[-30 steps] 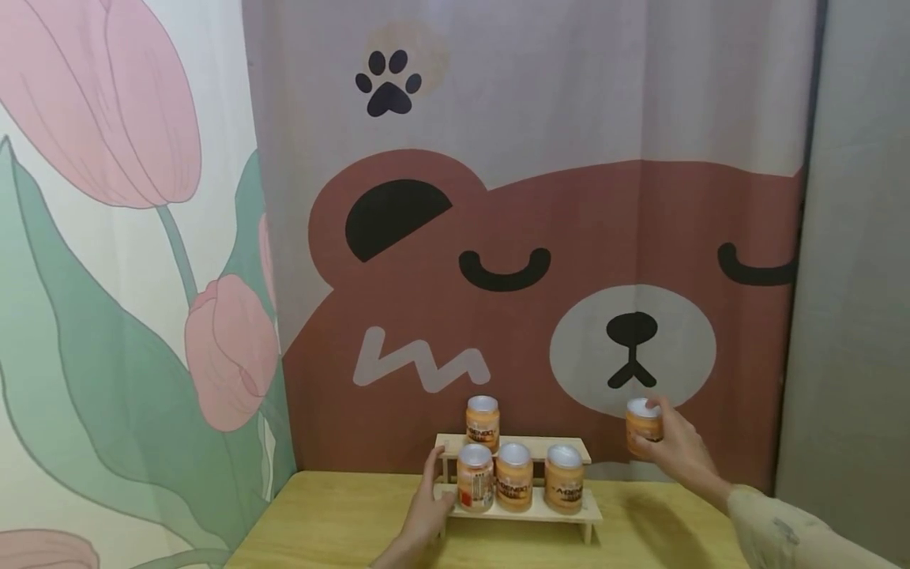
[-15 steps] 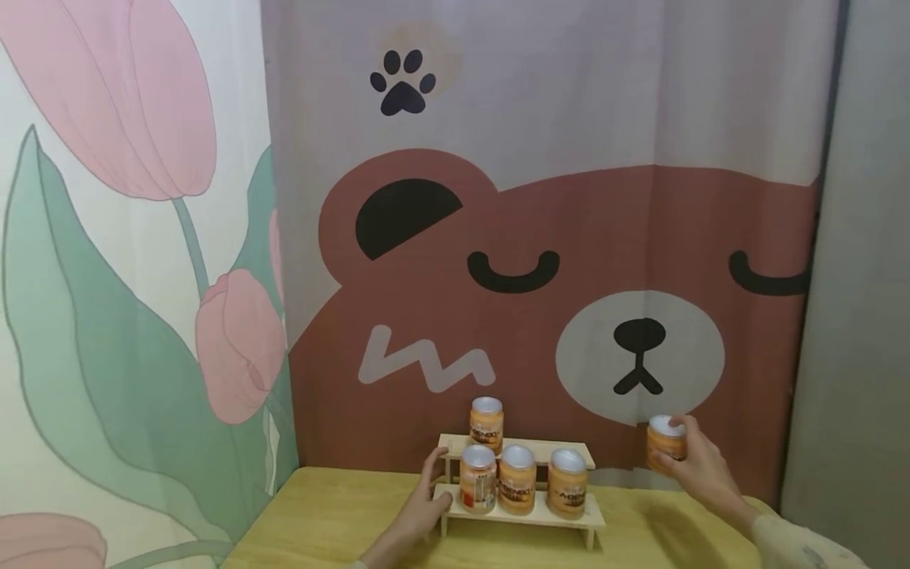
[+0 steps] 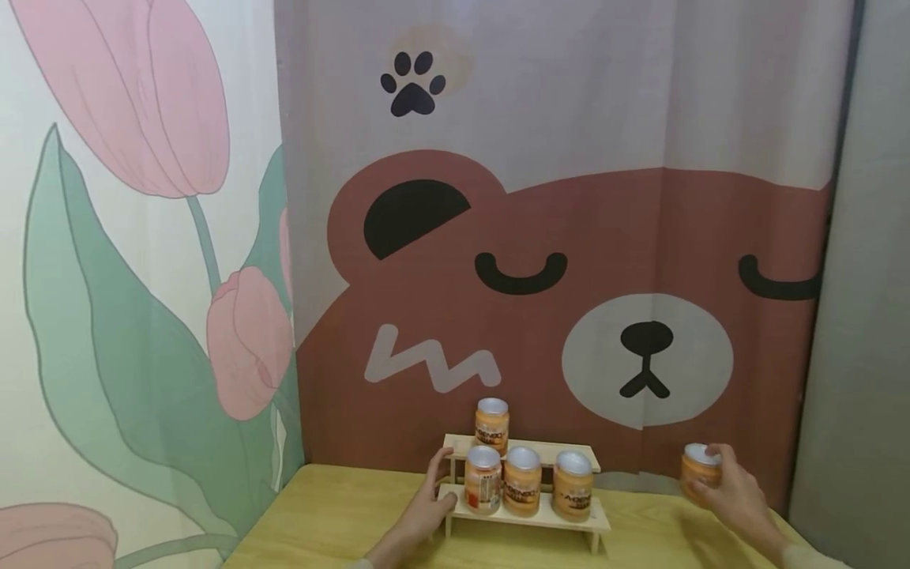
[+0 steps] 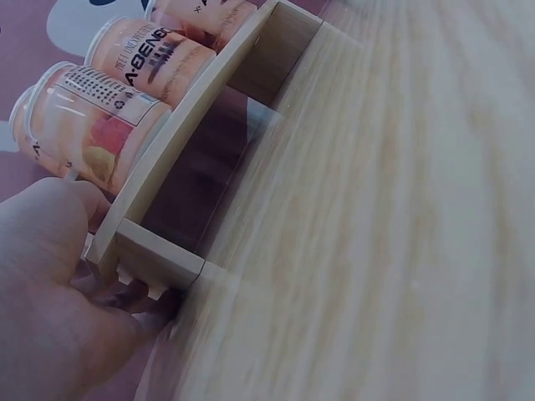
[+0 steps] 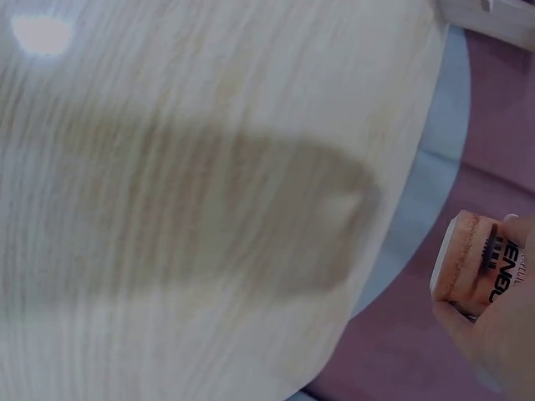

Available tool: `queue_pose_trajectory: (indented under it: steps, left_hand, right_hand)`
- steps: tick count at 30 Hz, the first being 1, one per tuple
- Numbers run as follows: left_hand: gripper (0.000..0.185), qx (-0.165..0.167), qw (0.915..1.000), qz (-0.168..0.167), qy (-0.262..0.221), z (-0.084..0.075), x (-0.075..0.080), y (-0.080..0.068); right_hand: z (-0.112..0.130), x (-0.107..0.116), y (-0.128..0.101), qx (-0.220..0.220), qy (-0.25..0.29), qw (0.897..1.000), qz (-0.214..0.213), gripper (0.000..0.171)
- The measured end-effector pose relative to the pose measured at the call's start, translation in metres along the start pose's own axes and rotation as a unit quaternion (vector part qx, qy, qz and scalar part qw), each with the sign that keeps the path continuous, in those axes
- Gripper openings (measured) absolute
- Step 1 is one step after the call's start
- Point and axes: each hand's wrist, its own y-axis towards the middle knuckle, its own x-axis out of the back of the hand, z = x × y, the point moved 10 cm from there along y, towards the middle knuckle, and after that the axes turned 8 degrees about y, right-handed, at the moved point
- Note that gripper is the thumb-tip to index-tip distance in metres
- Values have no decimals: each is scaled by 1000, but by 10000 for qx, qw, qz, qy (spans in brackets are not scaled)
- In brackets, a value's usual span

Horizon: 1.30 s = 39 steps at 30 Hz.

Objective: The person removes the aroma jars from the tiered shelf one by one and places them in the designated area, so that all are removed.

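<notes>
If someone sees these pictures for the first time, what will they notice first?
A big bear curtain fills the back, a tulip curtain the left. On the table, a rack carries four cans. The left hand grips its left end, and the right hand holds a can far right.

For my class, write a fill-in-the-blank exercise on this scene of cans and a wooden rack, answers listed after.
1. The right hand holds one ___ can.
2. The rack's lower step holds ___ cans.
3. Its upper step holds ___ can.
4. The left hand grips the rack's ___ end.

Answers: orange; three; one; left
</notes>
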Motion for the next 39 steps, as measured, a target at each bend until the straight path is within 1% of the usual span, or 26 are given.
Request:
queue_pose_trajectory:
  steps: [3, 7, 11, 15, 19, 22, 26, 31, 33, 35, 37, 39]
  left_hand:
    - [82, -49, 10000, -59, 20, -2, 1, -1]
    - [83, -78, 9999, -121, 40, -3, 0, -2]
    - [82, 5, 10000, -98, 0, -3, -2, -4]
    - [81, 10, 10000, -81, -11, -4, -3, -4]
    - [82, -96, 9998, -143, 54, -4, -3, -2]
    - [82, -87, 9998, -163, 44, -1, -1, 0]
    - [82, 30, 10000, -79, -30, 1, 0, -1]
    - [80, -118, 9998, -129, 50, -2, 5, 0]
    - [80, -189, 9997, -139, 89, -3, 6, 0]
    - [80, -227, 9996, -105, 101, -4, 5, 0]
    - [79, -198, 9998, -43, 65, -3, 3, 0]
    - [78, -174, 9998, -17, 26, -1, 1, 0]
  right_hand:
    - [-15, -1, -3, -140, 2, 9999, -42, 71]
    - [-37, 0, -6, -494, 69, 9987, -141, 73]
    - [-58, -1, -10, -847, 190, 9959, -241, 75]
    - [-72, -1, -10, -943, 301, 9945, -341, 76]
    - [-82, -1, -9, -960, 357, 9939, -403, 74]
    - [-92, -4, -10, -1110, 379, 9925, -344, 76]
    - [-103, -10, -11, -1304, 331, 9907, -184, 80]
    - [-108, -14, -8, -1278, 427, 9908, -96, 80]
    - [-111, -15, -7, -1334, 472, 9899, -56, 81]
    - [-117, -16, -7, -1431, 457, 9887, 4, 84]
    - [-122, -17, -8, -1508, 440, 9875, 82, 88]
    - [-125, -16, -8, -1564, 415, 9868, 105, 88]
